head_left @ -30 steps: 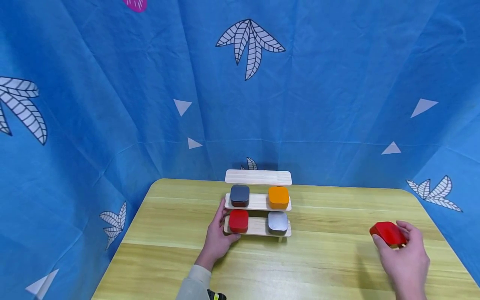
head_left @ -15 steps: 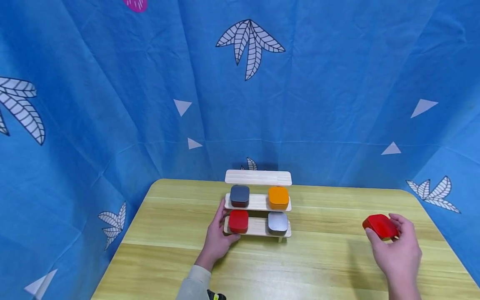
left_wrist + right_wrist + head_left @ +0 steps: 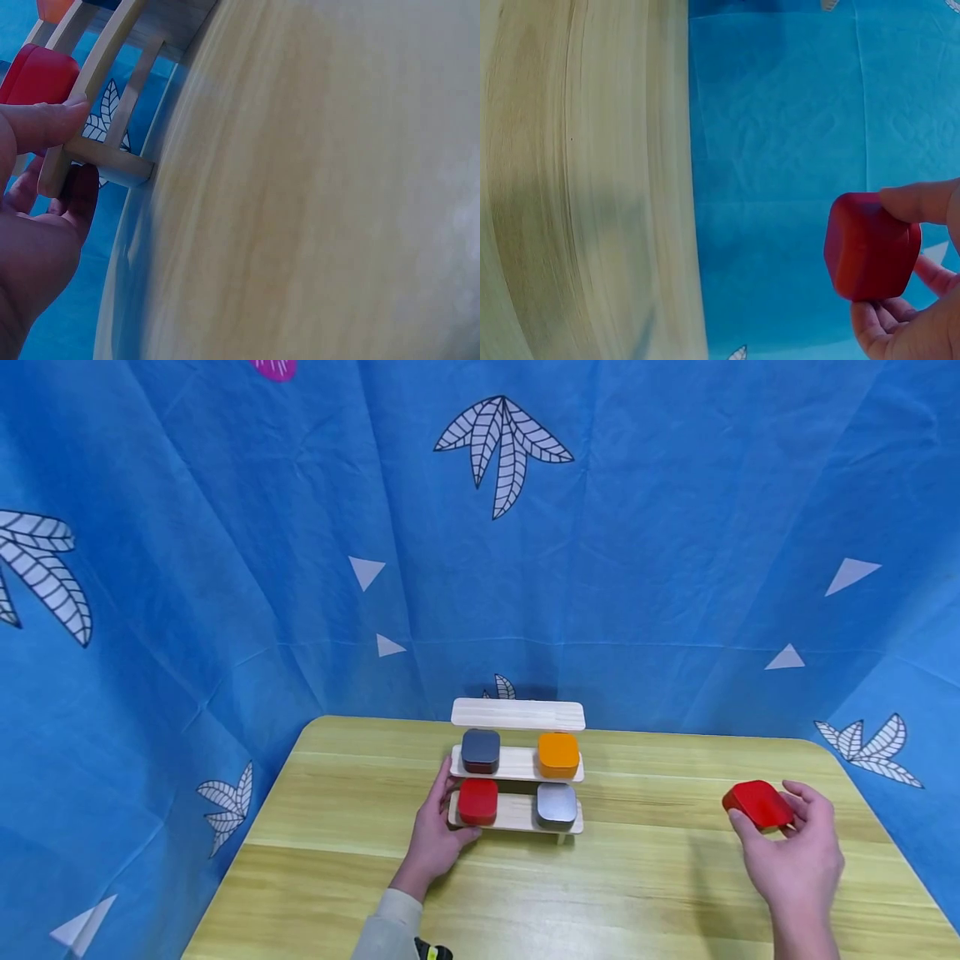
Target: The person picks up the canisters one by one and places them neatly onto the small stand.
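Hanging at the far side is a blue cloth point(image 3: 637, 568), then a table point(image 3: 637, 877) with a rack point(image 3: 517, 714) by its far edge. Left hand point(image 3: 437, 841) grips the rack's near left corner, right hand point(image 3: 798, 860) pinches a red box point(image 3: 761, 804) up off the table, far right. Rack holds an orange box point(image 3: 558, 753), silver box point(image 3: 556, 803), navy box point(image 3: 481, 747) and second red box point(image 3: 477, 799)

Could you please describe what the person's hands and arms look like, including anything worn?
The left hand and right hand wear no gloves. A pale grey sleeve covers part of the left arm; the visible right forearm shows no sleeve. Beside the sleeve is a small black item with a yellow mark, too cut off to identify.
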`<state>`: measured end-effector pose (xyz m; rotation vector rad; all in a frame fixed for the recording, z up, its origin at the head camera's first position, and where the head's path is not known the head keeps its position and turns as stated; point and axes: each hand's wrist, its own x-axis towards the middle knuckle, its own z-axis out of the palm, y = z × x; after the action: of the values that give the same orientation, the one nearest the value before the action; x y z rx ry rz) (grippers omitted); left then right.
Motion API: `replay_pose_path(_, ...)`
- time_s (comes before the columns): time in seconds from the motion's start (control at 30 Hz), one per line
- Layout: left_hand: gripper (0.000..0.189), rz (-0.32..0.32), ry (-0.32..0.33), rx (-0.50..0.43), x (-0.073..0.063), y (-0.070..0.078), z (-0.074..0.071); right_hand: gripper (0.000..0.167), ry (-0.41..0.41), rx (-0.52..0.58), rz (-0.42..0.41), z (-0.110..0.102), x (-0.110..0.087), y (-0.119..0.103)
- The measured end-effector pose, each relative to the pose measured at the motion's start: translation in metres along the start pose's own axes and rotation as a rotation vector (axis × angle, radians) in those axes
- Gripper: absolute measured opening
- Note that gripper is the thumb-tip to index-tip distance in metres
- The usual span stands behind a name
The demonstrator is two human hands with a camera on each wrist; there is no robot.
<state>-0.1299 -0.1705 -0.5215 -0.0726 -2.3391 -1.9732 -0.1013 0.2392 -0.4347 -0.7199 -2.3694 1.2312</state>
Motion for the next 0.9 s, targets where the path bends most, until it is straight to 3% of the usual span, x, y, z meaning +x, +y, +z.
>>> replay_pose_path(0.53, 0.125, -0.001, 0.0, 0.02, 0.001, 0.0, 0.0, 0.082, -0.033, 0.064, 0.004, 0.002, -0.002, -0.014)
replay_pose_path(0.9, 0.124, 0.013, -0.004, 0.025, 0.0, -0.001, 0.0, 0.081, -0.035, 0.059, -0.059, 0.006, -0.007, -0.021)
